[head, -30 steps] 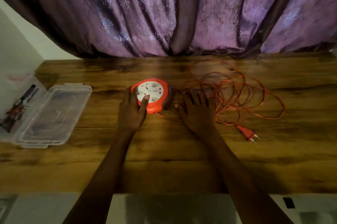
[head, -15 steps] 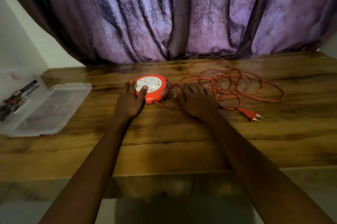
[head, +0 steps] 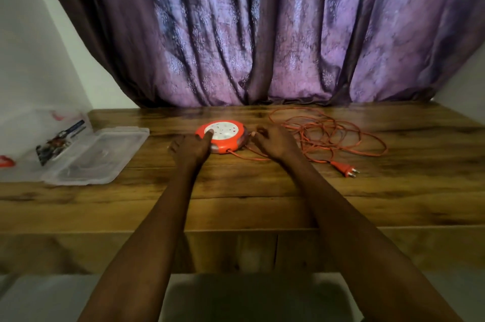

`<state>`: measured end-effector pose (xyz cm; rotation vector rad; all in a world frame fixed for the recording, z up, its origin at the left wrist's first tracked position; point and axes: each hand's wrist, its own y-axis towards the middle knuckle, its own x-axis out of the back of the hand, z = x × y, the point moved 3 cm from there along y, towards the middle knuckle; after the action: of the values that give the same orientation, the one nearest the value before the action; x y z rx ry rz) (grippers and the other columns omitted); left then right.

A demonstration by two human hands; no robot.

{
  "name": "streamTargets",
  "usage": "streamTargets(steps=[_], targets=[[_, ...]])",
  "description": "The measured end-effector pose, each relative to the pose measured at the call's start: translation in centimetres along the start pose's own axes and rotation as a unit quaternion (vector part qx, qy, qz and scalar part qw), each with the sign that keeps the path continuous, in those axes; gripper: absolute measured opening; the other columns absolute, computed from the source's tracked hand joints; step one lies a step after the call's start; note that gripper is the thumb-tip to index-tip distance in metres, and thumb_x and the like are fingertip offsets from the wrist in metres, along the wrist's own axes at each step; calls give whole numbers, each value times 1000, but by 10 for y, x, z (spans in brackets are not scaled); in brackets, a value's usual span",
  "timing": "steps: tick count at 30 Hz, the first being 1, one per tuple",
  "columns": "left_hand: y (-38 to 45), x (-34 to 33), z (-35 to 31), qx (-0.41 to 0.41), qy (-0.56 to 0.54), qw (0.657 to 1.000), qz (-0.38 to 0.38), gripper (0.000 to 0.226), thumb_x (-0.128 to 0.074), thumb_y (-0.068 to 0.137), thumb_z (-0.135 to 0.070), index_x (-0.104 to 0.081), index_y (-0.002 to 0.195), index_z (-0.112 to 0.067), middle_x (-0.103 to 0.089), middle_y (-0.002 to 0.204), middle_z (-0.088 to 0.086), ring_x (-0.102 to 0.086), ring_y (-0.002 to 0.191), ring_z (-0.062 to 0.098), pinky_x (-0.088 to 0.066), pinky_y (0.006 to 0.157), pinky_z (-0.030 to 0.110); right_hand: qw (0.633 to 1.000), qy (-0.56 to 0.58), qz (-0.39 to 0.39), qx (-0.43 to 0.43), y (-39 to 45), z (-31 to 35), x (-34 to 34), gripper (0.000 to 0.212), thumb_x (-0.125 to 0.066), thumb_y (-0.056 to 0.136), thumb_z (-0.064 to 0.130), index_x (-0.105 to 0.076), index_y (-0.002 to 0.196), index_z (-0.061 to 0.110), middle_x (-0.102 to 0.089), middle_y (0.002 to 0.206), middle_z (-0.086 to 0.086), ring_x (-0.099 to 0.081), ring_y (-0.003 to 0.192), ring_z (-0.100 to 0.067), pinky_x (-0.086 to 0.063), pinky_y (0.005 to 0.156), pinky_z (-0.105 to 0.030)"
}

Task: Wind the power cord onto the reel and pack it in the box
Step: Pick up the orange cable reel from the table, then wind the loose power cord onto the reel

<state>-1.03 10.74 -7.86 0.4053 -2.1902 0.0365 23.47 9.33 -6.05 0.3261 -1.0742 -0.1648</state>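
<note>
The orange reel with a white socket face lies flat on the wooden table. My left hand rests against its near-left edge, with one fingertip pressed on the white face. My right hand sits at the reel's right side, fingers curled over the orange power cord. I cannot tell whether it grips the cord. The cord lies in loose loops to the right and ends in an orange plug. The clear plastic box lies open at the left.
The box's raised lid holds a printed card. A small red object shows at the far left edge. A purple curtain hangs right behind the table. The table's front edge runs below my forearms.
My view has tilted up and pulled back. My right hand's fingers, spread flat over the cord before, are now curled by the reel. My left hand stays on the reel.
</note>
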Motion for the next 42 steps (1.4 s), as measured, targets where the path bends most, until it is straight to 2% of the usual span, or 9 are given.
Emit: streamTargets(steps=[6,11,16,22,27,31,35,39,42], targets=[[5,4,-11,14,-367,929,33,46,-75,87,-31,-60,113,4,-69,110,25,-69,104,35,-56,92,50,985,160,68,17,18,18,-15,34,-54,99,25,-64,130,16,-68,129,-6,-63,117,-23,-48,99,-34],[5,3,-36,-59,-565,822,34,28,-68,91,-3,-53,110,-19,-70,98,1,-67,67,9,-56,51,27,928,373,-5,-14,33,6,-15,34,-58,97,5,-59,130,0,-65,130,-17,-62,117,-25,-46,106,-37],[13,-2,-74,-88,-636,756,129,35,-62,94,-2,-57,129,0,-68,126,18,-63,112,31,-50,103,50,858,512,-21,-40,47,-14,6,25,-64,95,16,-69,118,9,-74,110,-12,-67,87,-17,-54,80,-36],[12,-31,-101,-87,-636,757,123,23,-57,99,-12,-64,119,-1,-66,117,23,-61,104,27,-48,103,50,838,543,11,-59,58,-41,22,22,-70,92,25,-75,108,11,-77,97,-11,-71,82,-19,-58,78,-36],[-5,-21,-102,-259,-365,886,-119,16,-58,98,-26,-66,106,-15,-67,96,-5,-60,81,-4,-47,76,16,792,576,-128,-158,60,-68,42,12,-71,89,19,-75,86,8,-77,82,-7,-70,74,-18,-57,65,-29],[-51,-35,-113,-434,-192,880,-16,32,-50,98,-37,-63,75,-19,-64,66,-6,-57,63,5,-45,62,33,747,606,-152,-226,47,-92,63,29,-67,90,24,-72,109,4,-75,97,-14,-70,75,-22,-59,62,-40],[-93,-59,-141,-530,-86,843,41,24,-51,100,-36,-68,94,-20,-70,85,-4,-61,76,12,-43,69,31,750,597,-115,-260,24,-111,79,23,-67,87,28,-72,102,12,-76,81,-8,-71,62,-17,-59,52,-32],[-116,-90,-175,-574,49,815,60,34,-50,100,-39,-66,119,-16,-69,118,7,-60,111,28,-40,94,35,816,513,-105,-242,14,-126,118,10,-65,91,25,-67,91,15,-73,69,-2,-68,56,-16,-55,47,-27],[-116,-118,-200,-433,131,882,129,71,-38,96,-64,-38,150,-19,-37,159,10,-31,146,34,-20,120,45,844,468,-122,-232,11,-134,141,10,-64,92,22,-67,98,14,-70,82,-9,-65,60,-18,-57,55,-32]])
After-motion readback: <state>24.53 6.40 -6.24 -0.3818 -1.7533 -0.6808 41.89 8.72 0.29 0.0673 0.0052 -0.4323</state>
